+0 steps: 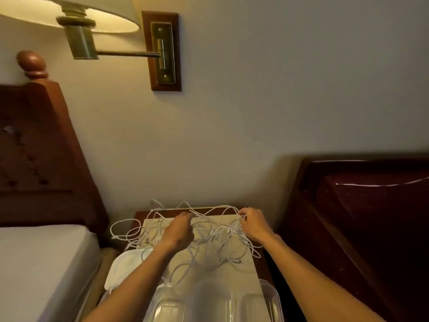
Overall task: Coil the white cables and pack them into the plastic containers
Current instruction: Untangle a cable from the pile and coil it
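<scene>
- Our left hand point(180, 231) has its fingers curled down into the tangle of white cables point(209, 233), gripping strands at its fingertips; the back of the hand faces us, so we cannot tell exactly how many strands it holds.
- Our right hand point(254, 225) pinches a strand between thumb and fingertips at the far right edge of the tangle, with the other fingers curled.
- Between the two sets of fingers the cables run in loose, crossed loops, raised a little off the surface near the fingertips.
- Out from our left fingers, loops hang over the left edge of the nightstand point(267, 270); nearer to us than the fingers, more strands sprawl on a beige mat point(246, 275).
- Nearest us, below both wrists, sits a clear plastic container point(271, 296), and a white lid point(125, 266) lies under our left forearm.
- Further left stands a bed point(41, 263) with a wooden headboard point(34, 159); right of our right hand is a dark wooden cabinet point(371, 217).
- High above the fingers a wall lamp point(92, 22) glows.
</scene>
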